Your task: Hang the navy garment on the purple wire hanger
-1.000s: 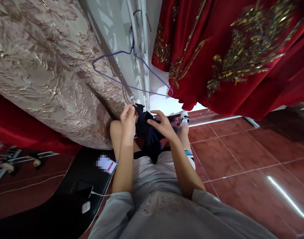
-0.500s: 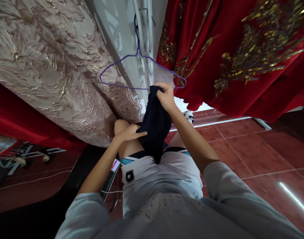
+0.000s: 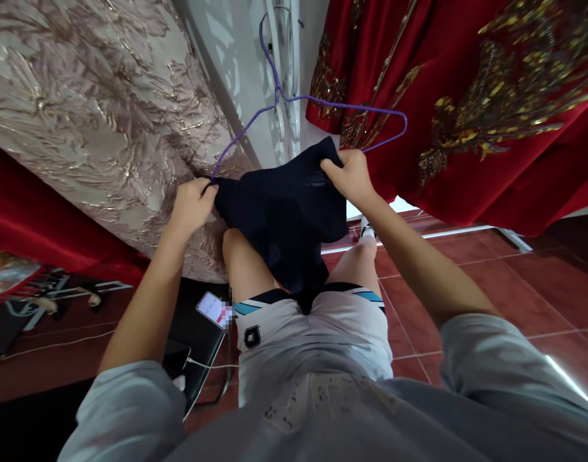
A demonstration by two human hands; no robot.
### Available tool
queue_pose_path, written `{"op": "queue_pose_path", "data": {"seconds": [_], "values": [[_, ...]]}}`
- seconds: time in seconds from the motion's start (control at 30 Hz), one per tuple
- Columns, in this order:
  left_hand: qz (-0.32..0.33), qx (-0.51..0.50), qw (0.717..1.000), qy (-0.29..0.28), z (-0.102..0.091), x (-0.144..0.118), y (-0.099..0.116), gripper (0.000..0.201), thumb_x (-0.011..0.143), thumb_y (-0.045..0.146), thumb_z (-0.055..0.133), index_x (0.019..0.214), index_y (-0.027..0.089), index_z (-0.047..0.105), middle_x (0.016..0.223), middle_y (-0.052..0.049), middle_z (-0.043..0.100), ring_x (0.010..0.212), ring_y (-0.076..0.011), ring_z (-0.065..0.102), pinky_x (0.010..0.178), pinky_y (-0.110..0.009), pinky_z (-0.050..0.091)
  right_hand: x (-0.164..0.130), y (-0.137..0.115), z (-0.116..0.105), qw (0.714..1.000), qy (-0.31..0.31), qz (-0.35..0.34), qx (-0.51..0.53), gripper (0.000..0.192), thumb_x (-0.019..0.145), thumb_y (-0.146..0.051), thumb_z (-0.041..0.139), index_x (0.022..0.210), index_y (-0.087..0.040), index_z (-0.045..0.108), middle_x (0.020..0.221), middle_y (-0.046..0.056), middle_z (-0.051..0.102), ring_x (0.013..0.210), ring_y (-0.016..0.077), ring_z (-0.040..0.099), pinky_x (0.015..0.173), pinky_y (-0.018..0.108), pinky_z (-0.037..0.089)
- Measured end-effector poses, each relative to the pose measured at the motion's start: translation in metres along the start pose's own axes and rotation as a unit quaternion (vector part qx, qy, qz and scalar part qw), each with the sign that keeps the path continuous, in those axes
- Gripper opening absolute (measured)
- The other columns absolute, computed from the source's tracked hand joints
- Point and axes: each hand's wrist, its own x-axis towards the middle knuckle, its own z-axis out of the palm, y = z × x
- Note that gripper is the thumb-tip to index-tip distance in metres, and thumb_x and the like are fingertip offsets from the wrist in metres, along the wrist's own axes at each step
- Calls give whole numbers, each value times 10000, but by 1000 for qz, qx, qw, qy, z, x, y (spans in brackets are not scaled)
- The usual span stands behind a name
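Note:
A dark navy garment (image 3: 284, 212) is stretched wide between my hands, above my knees; its exact kind does not show. My left hand (image 3: 193, 204) is closed on its left upper corner, right at the lowered left end of a purple hanger (image 3: 339, 104). Whether those fingers also grip the hanger I cannot tell. With thumb on top, my right hand (image 3: 352, 178) pinches the garment's right upper edge. The hanger hangs by its hook from a white rack (image 3: 294, 77), tilted, its right end higher. The cloth hides its lower bar.
Pale embossed fabric (image 3: 106, 128) drapes on the left, red cloth with gold sequins (image 3: 447, 141) on the right. A lit phone (image 3: 211, 308) lies on a black seat (image 3: 197, 346) by my left thigh, with a white cable (image 3: 211, 366) nearby. Red tiles (image 3: 447, 269) cover the floor.
My hands have moved apart, the left one up and left, spreading the bunched garment wide. The hanger has gone from level to tilted, left end down. The phone shows more fully.

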Motion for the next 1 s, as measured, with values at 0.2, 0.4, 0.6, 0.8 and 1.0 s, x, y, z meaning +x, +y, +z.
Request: {"op": "queue_pose_path", "data": {"seconds": [0.2, 0.4, 0.6, 0.8, 1.0], "values": [[-84, 3, 983, -165, 8, 11, 6, 377, 826, 262, 552, 480, 216, 408, 489, -11, 423, 550, -170, 428, 632, -331, 348, -11, -3, -1, 1000, 0, -10, -5, 480, 845, -216, 623, 563, -209, 235, 577, -31, 221, 569, 85, 238, 567, 306, 211], [16, -18, 997, 77, -5, 23, 22, 254, 871, 200, 517, 617, 194, 518, 757, -44, 655, 792, -195, 629, 821, -340, 490, -11, 3, -4, 1000, 8, -21, -14, 464, 842, -230, 635, 578, -213, 253, 575, -30, 219, 576, 93, 236, 569, 308, 232], [69, -103, 988, 88, -7, 49, 69, 161, 933, 250, 605, 1089, 254, 645, 1115, -5, 722, 1049, -210, 673, 1011, -376, 504, -30, -5, -2, 995, -62, -38, 66, 394, 945, -389, 579, 638, -207, 412, 616, -6, 426, 587, 131, 422, 607, 306, 419], [93, -101, 988, 64, -5, 57, 70, 193, 1006, 402, 529, 1044, 279, 673, 1127, -38, 700, 1164, -278, 619, 1081, -436, 447, -52, -9, -35, 993, 69, -77, 63, 239, 967, -398, 592, 1115, -225, 664, 1080, 83, 714, 985, 246, 697, 902, 405, 576], [104, -161, 978, 77, -5, 67, 57, 282, 979, 502, 654, 1030, 224, 662, 1007, -42, 606, 1121, -263, 519, 1107, -436, 390, -37, -23, -78, 981, 169, 21, 89, 576, 926, -344, 657, 1476, -302, 492, 1252, 118, 691, 837, 202, 704, 666, 326, 533]]}}
